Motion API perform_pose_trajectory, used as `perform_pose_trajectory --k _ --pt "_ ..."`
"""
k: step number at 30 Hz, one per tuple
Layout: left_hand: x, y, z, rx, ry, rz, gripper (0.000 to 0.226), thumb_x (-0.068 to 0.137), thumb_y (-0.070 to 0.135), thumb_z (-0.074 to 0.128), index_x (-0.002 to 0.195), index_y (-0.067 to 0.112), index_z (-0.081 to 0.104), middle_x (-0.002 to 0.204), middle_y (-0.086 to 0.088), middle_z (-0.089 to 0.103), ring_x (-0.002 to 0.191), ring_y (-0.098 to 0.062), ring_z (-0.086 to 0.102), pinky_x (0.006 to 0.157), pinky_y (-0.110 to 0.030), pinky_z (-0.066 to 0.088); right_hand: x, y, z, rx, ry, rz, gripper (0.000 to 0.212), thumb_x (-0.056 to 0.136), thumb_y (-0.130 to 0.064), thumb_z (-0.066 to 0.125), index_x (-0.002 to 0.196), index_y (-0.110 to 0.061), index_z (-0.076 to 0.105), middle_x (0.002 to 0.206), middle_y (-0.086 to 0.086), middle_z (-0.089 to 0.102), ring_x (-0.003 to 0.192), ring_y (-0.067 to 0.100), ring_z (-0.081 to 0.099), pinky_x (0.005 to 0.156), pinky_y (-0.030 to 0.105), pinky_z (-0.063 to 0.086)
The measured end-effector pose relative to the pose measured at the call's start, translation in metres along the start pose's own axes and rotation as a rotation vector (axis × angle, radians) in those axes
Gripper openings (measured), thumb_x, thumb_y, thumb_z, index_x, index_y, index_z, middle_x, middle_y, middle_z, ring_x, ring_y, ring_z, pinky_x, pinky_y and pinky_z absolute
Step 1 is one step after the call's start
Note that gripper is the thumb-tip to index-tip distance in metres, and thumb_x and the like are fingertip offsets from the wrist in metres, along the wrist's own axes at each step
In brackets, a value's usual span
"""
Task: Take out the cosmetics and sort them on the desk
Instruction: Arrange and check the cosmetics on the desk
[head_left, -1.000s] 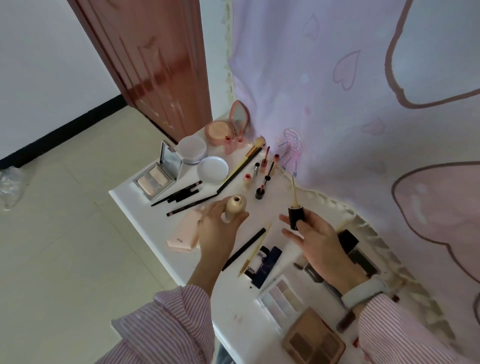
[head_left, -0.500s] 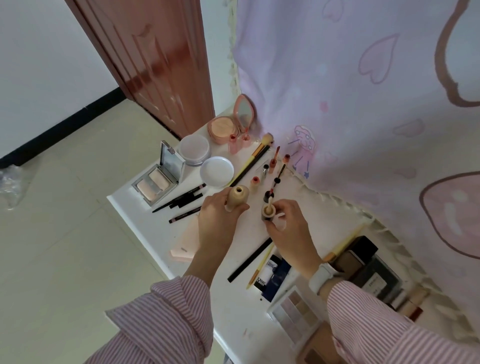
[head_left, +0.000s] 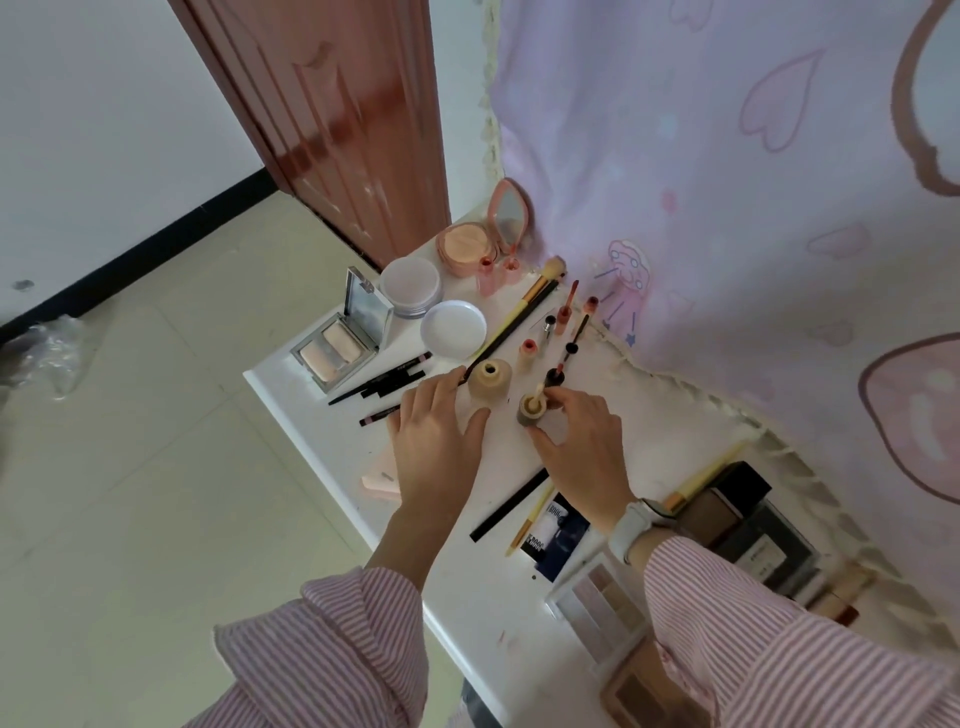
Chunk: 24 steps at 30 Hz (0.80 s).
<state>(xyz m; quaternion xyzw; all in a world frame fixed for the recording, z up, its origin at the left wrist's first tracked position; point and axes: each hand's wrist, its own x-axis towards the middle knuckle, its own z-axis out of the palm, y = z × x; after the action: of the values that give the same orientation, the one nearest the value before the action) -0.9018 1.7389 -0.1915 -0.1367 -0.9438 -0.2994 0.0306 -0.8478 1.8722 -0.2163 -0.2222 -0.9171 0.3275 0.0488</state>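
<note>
A beige foundation bottle (head_left: 489, 382) stands uncapped on the white desk (head_left: 306, 410). My left hand (head_left: 436, 436) lies just left of it with fingers spread, thumb near its base, not gripping it. My right hand (head_left: 579, 441) pinches the bottle's dark cap (head_left: 531, 410), set on the desk with its beige applicator wand pointing up. Behind them lie lip glosses (head_left: 563, 319), two long brushes (head_left: 524, 312), black pencils (head_left: 387, 382), an open silver compact (head_left: 337, 340), a round white jar (head_left: 410, 286), its lid (head_left: 453, 328) and a pink mirror compact (head_left: 480, 241).
Near me lie a black stick (head_left: 509, 504), a blue packet (head_left: 558, 535), a pale eyeshadow palette (head_left: 597, 603), a brown palette (head_left: 639, 691) and dark boxes (head_left: 748, 519). A pink case (head_left: 379, 480) sits at the desk's left edge. A lilac cloth (head_left: 727, 208) hangs on the right, a brown door (head_left: 332, 104) behind.
My left hand set the beige bottle down on the desk and loosened off it. My right hand carried the cap with its wand leftward and down, standing it beside the bottle.
</note>
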Motion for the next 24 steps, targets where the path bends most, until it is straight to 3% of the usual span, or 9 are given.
perform_pose_trajectory --k 4,8,16,20,24 --pt "-0.038 0.004 -0.011 0.021 0.095 0.107 0.032 0.071 0.002 0.075 0.102 0.004 0.066 0.098 -0.01 0.067 0.091 -0.031 0.062 0.076 -0.039 0.045 -0.019 0.01 -0.019 0.045 0.015 -0.028 0.022 0.087 -0.015 0.055 0.11 -0.018 0.057 0.104 -0.006 0.06 0.102 0.013 0.049 0.079 0.019 0.02" --pt "-0.078 0.004 -0.011 0.048 0.069 0.144 0.032 0.067 0.0 0.078 0.098 0.005 0.069 0.093 -0.008 0.068 0.087 -0.028 0.065 0.075 -0.036 0.047 -0.035 0.019 -0.031 -0.012 0.01 -0.127 0.017 0.086 -0.003 0.053 0.097 -0.013 0.064 0.099 0.001 0.064 0.096 0.019 0.054 0.078 0.026 0.028" --pt "-0.098 -0.003 0.001 0.126 -0.075 0.062 0.03 0.063 0.009 0.083 0.091 0.006 0.072 0.082 -0.008 0.068 0.072 -0.027 0.064 0.064 -0.035 0.047 -0.045 0.018 -0.031 -0.026 0.006 -0.204 0.018 0.084 -0.002 0.052 0.092 -0.012 0.065 0.095 0.003 0.063 0.091 0.022 0.054 0.072 0.028 0.028" --pt "-0.095 -0.003 0.006 0.145 -0.069 0.085 0.017 0.066 0.007 0.082 0.081 0.007 0.072 0.072 -0.005 0.066 0.063 -0.022 0.061 0.059 -0.032 0.044 -0.049 0.02 -0.033 -0.03 -0.003 -0.204 0.018 0.085 -0.002 0.052 0.093 -0.011 0.065 0.096 0.003 0.063 0.091 0.021 0.053 0.073 0.027 0.027" --pt "-0.098 -0.005 0.002 0.102 -0.021 0.061 0.016 0.069 0.007 0.079 0.083 0.007 0.071 0.075 -0.004 0.067 0.067 -0.023 0.062 0.062 -0.032 0.042 -0.055 0.017 -0.041 0.097 0.021 -0.136 0.019 0.088 -0.005 0.052 0.102 -0.013 0.061 0.099 -0.003 0.056 0.092 0.011 0.048 0.078 0.023 0.031"
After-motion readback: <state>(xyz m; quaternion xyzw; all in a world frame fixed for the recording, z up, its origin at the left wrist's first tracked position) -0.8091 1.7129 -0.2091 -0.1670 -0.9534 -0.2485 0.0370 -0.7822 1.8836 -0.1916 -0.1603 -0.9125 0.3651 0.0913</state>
